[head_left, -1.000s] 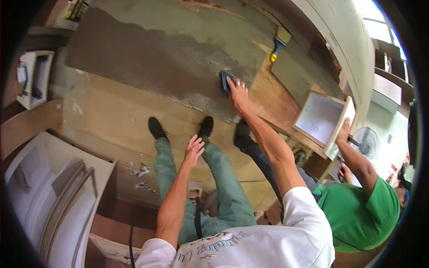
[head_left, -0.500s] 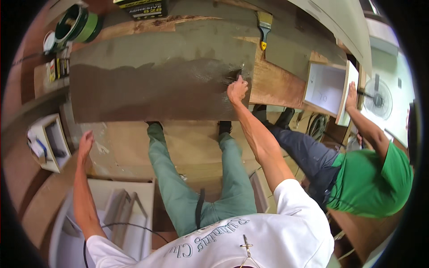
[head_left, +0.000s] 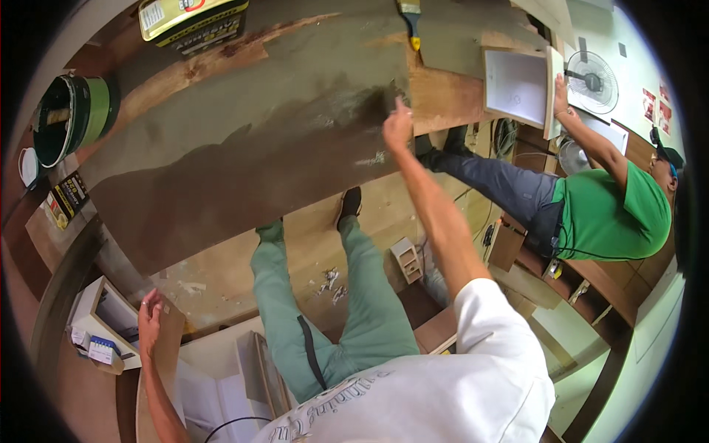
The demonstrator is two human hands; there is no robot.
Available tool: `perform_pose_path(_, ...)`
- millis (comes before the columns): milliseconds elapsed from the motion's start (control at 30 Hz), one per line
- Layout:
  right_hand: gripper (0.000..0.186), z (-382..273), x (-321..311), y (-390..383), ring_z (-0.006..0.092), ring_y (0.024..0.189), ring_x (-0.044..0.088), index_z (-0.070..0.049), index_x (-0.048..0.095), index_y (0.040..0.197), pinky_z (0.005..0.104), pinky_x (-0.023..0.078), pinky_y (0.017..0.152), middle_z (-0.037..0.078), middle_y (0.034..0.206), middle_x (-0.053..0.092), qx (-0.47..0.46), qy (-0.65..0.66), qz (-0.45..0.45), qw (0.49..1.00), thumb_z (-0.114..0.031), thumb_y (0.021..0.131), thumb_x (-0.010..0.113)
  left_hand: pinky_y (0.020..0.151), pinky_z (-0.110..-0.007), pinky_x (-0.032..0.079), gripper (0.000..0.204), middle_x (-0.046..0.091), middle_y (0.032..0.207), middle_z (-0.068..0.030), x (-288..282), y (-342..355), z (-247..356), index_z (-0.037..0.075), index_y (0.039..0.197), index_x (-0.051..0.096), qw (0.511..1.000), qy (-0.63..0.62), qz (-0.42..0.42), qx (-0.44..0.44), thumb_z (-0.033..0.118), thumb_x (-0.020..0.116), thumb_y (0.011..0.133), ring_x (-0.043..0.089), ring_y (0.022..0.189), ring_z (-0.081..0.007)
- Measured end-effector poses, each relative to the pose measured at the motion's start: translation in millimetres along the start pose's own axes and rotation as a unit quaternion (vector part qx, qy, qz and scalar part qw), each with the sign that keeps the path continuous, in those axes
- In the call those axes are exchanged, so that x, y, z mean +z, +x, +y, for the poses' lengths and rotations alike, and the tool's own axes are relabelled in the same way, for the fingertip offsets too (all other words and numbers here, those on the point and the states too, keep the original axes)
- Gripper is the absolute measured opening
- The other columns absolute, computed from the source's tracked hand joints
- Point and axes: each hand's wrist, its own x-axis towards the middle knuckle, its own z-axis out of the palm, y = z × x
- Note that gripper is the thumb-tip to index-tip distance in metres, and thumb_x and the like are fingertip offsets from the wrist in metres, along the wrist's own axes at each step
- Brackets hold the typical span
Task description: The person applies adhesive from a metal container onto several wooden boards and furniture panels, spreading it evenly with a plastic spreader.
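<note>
The left hand (head_left: 150,321) hangs near a small white box (head_left: 86,316), fingers loosely curled. A grey-brown coated board (head_left: 221,184) spans the middle, the right hand (head_left: 399,127) at its right end, fingers bunched; I cannot tell what they pinch. Farther right, a co-worker's hand (head_left: 561,94) touches a white drawer (head_left: 517,81).

The smeared board (head_left: 244,166), brush (head_left: 411,26), bucket (head_left: 97,111) and drawer box (head_left: 515,81) suggest a furniture workshop.
</note>
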Motion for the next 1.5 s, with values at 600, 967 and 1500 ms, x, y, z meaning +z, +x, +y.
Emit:
perform_pose_path(600,0.047,-316.8,31.5,-139.4,0.0416,0.119,0.059,-0.011,0.061,0.141,0.0549,0.048,0.1,0.019,0.129,0.063,-0.007,0.146,-0.171,0.974,-0.006,0.094,0.055,0.107,-0.044,0.051,0.038,0.065,0.136,-0.0207,28.7,152.5,150.1,0.003,0.141,0.06,0.95,0.234,-0.039,0.205,0.007,0.052,0.105,0.064,0.127,-0.0376)
perform_pose_path(967,0.034,-145.4,-15.2,-150.6,0.0374,0.106,0.064,-0.001,0.064,0.134,0.0429,0.05,0.097,0.019,0.118,0.067,0.068,0.264,-0.156,0.949,-0.015,0.104,0.062,0.113,-0.053,0.045,0.049,0.053,0.148,-0.0253,35.1,355.6,293.2,0.005,0.147,0.054,0.841,0.417,0.106,0.329,0.012,0.06,0.099,0.053,0.135,-0.0468)
perform_pose_path(1500,0.04,-109.3,-23.6,-329.9,0.0137,0.109,0.065,0.0,0.067,0.132,0.0312,0.051,0.099,0.003,0.122,0.072,0.545,0.557,-0.098,0.619,-0.028,0.104,0.07,0.119,-0.057,0.04,0.1,0.054,0.15,-0.0159,172.9,407.4,366.9,0.018,0.16,0.044,0.754,0.565,0.171,0.289,0.035,0.094,0.075,0.047,0.146,-0.0395)
